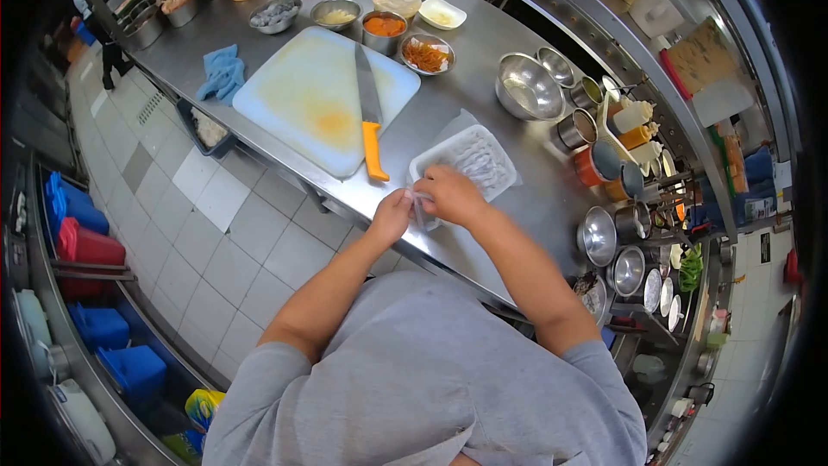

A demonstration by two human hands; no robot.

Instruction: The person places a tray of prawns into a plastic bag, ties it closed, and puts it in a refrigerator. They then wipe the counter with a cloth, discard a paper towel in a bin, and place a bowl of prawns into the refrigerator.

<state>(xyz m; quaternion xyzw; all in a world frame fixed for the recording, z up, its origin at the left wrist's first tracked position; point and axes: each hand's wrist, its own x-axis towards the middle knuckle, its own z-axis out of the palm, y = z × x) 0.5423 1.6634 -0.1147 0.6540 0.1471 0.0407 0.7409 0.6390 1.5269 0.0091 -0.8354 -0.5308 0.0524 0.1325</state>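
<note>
My left hand and my right hand meet at the front edge of the steel table. Both have their fingers pinched on a thin clear plastic bag. Just beyond them, a white plastic tub holds pale, glossy, greyish pieces whose kind I cannot make out. More clear film shows behind the tub's far side. To the left lies a white cutting board, stained yellow. On its right side rests a knife, its orange handle overhanging toward me.
Behind the board stand metal bowls, one with orange shreds, and a white dish. A blue cloth lies left. Empty steel bowls and sauce bottles line the right. Blue bins sit lower left.
</note>
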